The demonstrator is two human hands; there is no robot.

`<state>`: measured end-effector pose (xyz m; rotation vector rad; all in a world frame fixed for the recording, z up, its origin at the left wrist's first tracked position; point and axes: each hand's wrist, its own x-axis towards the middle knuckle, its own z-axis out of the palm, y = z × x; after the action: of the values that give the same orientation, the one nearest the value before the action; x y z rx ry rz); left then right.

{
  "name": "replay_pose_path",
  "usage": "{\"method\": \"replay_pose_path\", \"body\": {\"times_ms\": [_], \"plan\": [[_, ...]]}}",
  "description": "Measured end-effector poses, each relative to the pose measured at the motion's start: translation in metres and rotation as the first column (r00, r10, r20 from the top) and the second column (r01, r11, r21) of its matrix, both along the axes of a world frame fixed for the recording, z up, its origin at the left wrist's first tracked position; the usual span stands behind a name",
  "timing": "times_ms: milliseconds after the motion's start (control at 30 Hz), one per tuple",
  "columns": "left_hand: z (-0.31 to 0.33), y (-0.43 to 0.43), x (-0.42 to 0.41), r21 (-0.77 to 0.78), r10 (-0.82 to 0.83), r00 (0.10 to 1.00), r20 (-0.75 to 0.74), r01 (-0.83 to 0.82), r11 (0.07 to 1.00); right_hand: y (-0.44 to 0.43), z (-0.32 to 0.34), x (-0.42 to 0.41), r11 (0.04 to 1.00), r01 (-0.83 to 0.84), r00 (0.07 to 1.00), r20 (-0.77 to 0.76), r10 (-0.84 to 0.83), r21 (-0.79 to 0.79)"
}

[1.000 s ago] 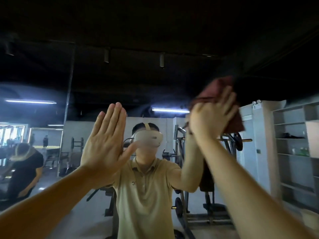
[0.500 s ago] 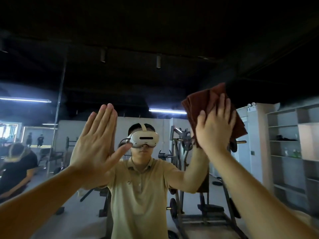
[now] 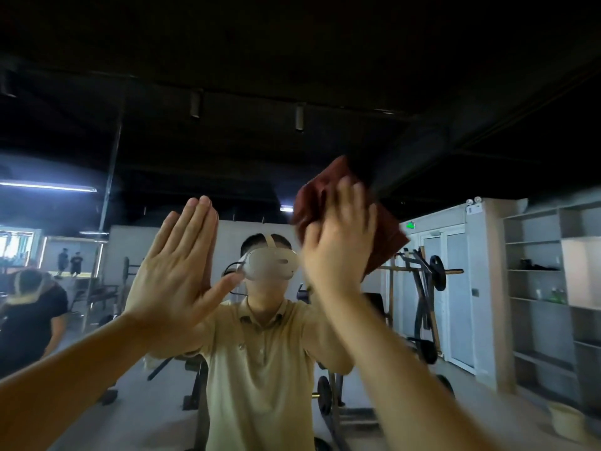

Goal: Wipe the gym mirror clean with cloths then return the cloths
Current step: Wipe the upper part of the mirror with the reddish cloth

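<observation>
The gym mirror fills the view and reflects me and the room. My right hand presses a dark red cloth against the glass at head height, just right of centre. Its fingers lie spread and fairly straight over the cloth, blurred by motion. The cloth bunches above the fingertips and hangs out to the right of the palm. My left hand lies flat on the glass to the left, fingers together and straight, thumb out, holding nothing.
In the reflection, a weight machine stands behind me and open grey shelves line the right wall. A person in black bends at the far left. A pale bucket sits low right.
My right hand has slid the red cloth leftward across the glass, toward the reflected head. My left hand has stayed flat in nearly the same place.
</observation>
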<state>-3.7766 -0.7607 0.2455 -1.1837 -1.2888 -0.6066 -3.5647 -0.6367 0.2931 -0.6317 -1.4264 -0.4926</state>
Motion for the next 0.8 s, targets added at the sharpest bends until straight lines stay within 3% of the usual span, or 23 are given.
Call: {"method": "replay_pose_path", "body": {"times_ms": [67, 133, 167, 233, 300, 367, 433, 500, 533, 600, 667, 733, 800], "plan": [[-0.001, -0.001, 0.001, 0.004, -0.007, 1.000, 0.002, 0.007, 1.000, -0.010, -0.053, -0.015, 0.989, -0.057, 0.964, 0.266, 0.019, 0.138], [-0.001, -0.004, 0.001, -0.008, -0.004, 1.000, -0.002, 0.004, 1.000, 0.005, -0.066, 0.010, 0.947, -0.055, 0.849, 0.514, -0.123, 0.318], [0.000, -0.005, 0.001, -0.020, -0.006, 1.000, -0.005, 0.006, 1.000, 0.020, -0.054, 0.031, 0.923, -0.038, 0.818, 0.543, -0.192, 0.384], [0.000, -0.007, 0.000, -0.037, -0.011, 1.000, 0.003, 0.011, 0.999, 0.047, -0.020, 0.071, 0.948, 0.071, 0.882, 0.425, -0.205, 0.310], [-0.001, -0.006, 0.001, -0.038, -0.009, 1.000, 0.022, 0.010, 0.999, 0.061, 0.010, 0.102, 0.981, 0.186, 0.968, 0.162, -0.191, 0.047], [-0.004, -0.002, 0.005, -0.024, 0.007, 0.999, 0.047, -0.006, 1.000, 0.050, 0.019, 0.097, 0.974, 0.169, 0.981, -0.069, -0.181, -0.152], [-0.005, 0.002, 0.008, -0.008, 0.035, 0.997, 0.067, -0.035, 0.999, 0.021, 0.011, 0.055, 0.977, 0.115, 0.976, -0.164, -0.145, -0.178], [-0.006, 0.002, 0.008, -0.018, 0.024, 0.998, 0.066, -0.023, 1.000, -0.013, -0.014, 0.001, 0.998, 0.051, 0.996, -0.073, -0.054, -0.042], [-0.006, 0.001, 0.008, -0.025, -0.006, 0.998, 0.065, 0.007, 1.000, -0.027, -0.030, -0.025, 0.998, 0.017, 0.998, 0.054, -0.020, 0.054], [-0.004, -0.005, 0.007, -0.048, -0.080, 0.993, 0.085, 0.085, 0.995, -0.041, -0.056, -0.046, 0.979, -0.064, 0.927, 0.374, -0.015, 0.196], [-0.004, -0.011, 0.007, -0.074, -0.130, 0.986, 0.103, 0.138, 0.988, -0.018, -0.054, -0.022, 0.937, -0.112, 0.821, 0.562, -0.100, 0.330], [-0.002, -0.016, 0.007, -0.101, -0.107, 0.990, 0.094, 0.116, 0.988, 0.018, -0.035, 0.025, 0.952, -0.012, 0.838, 0.522, -0.157, 0.305], [-0.001, -0.018, 0.006, -0.128, -0.029, 0.997, 0.078, 0.039, 0.991, 0.052, -0.013, 0.073, 0.985, 0.153, 0.948, 0.271, -0.168, 0.076]]}}
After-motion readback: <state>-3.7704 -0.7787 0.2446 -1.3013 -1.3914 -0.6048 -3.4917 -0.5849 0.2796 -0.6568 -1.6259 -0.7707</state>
